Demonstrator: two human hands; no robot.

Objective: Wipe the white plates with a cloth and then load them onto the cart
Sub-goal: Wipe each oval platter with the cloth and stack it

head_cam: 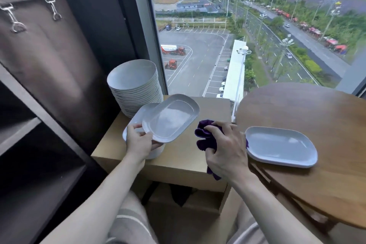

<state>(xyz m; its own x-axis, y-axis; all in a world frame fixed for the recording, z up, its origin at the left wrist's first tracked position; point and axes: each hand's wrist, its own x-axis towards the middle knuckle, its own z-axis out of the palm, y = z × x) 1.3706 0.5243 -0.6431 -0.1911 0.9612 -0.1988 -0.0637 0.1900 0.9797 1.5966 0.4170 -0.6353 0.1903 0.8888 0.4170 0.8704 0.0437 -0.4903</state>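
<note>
My left hand (pixel 139 140) grips the near edge of a white oblong plate (pixel 171 118) and holds it tilted above a short stack of similar plates (pixel 136 119) on a light wooden side table (pixel 178 164). Just right of that plate, my right hand (pixel 227 150) holds a bunched purple cloth (pixel 205 134); the cloth does not touch the plate. Another white oblong plate (pixel 281 145) lies flat on the round brown table (pixel 309 117) at the right.
A tall stack of round white bowls (pixel 134 85) stands at the back of the side table by the window (pixel 237 25). A dark shelving unit (pixel 29 125) with a brown hanging bag (pixel 39 41) fills the left. My knees are below.
</note>
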